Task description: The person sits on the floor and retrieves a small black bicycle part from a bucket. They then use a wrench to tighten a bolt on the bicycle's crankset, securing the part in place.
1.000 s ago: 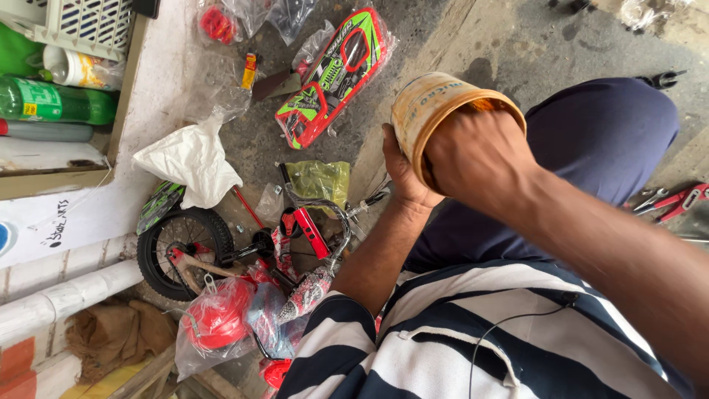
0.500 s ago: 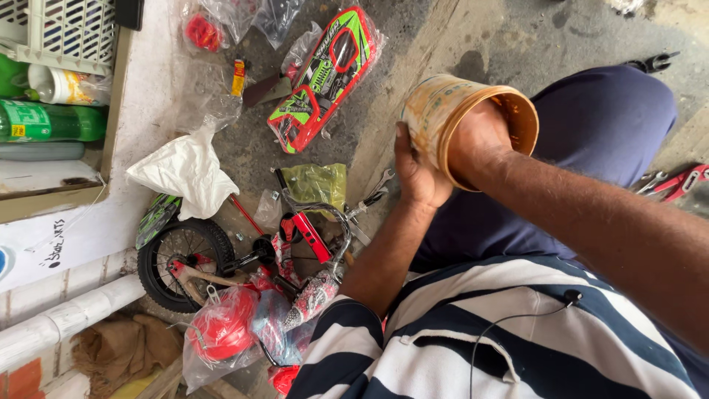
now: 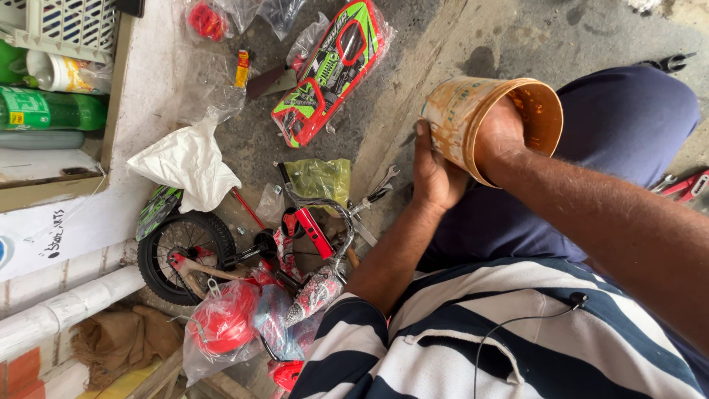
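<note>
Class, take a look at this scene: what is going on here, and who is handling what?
A seated person holds a stained tub over their lap. The left hand steadies it from outside, and the right hand reaches inside it. On the ground beside them lie a small bike in parts, a green and red panel in plastic wrap and a white bag.

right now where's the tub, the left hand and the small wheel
tub [image 3: 459, 118], head view, on its stained outer wall
left hand [image 3: 436, 174], head view, on the back of the hand
small wheel [image 3: 153, 255], head view, on the black tyre
</note>
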